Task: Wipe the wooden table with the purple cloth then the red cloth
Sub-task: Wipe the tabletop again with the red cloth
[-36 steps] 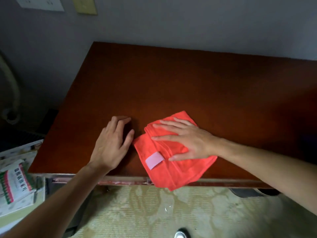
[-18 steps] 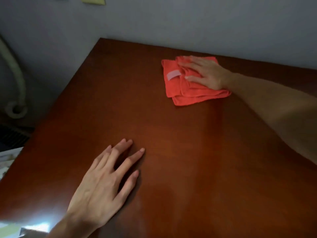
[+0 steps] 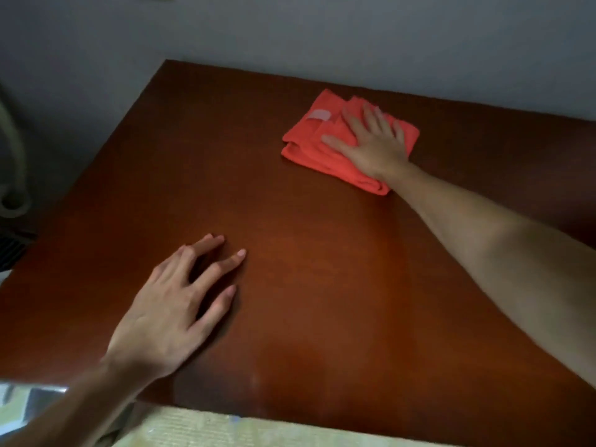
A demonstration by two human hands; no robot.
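Observation:
The folded red cloth (image 3: pixel 309 140) with a pale label lies on the far part of the dark wooden table (image 3: pixel 322 285), near the wall. My right hand (image 3: pixel 371 140) presses flat on the cloth, fingers spread and pointing away from me. My left hand (image 3: pixel 174 304) rests flat on the bare wood near the front left, fingers apart, holding nothing. No purple cloth is in view.
A grey wall (image 3: pixel 322 37) runs along the table's far edge and left side. A pale curved pipe (image 3: pixel 13 162) stands at the far left. A light patterned floor mat (image 3: pixel 209 430) shows below the front edge.
My right hand has slid the red cloth from the front edge up to the far side, then slightly to the right. My left hand stays planted on the table.

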